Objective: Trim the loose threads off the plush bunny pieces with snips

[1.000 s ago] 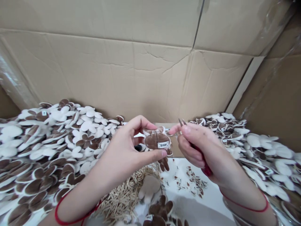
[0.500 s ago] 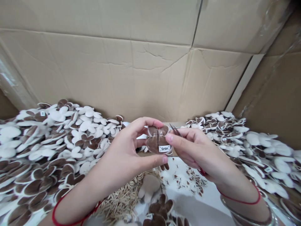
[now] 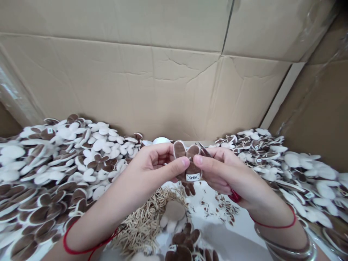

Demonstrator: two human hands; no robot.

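Between my two hands is a brown plush bunny-head piece (image 3: 193, 168) with pale edges, two rounded ears up and a white "Smile" label on its lower part. My left hand (image 3: 156, 165) pinches its left side, thumb flat across the front and fingers behind. My right hand (image 3: 227, 168) presses its thumb on the right side of the piece. Tucked in that same hand is a pair of small scissors (image 3: 203, 149), dark tips pointing up left; a bit of red handle shows under the palm.
Plush pieces heap up at the left (image 3: 89, 156) and the right (image 3: 272, 159). Below my hands lie a pile of beige cords (image 3: 146, 221), more plush pieces (image 3: 186, 235) and small brown scraps (image 3: 227, 208) on the white tabletop (image 3: 233, 239). A cardboard wall (image 3: 136, 90) stands behind.
My left fingers have closed in, and the left thumb has moved up onto the front of the piece. Its ears now stand upright and apart, where before the piece was spread and bent.
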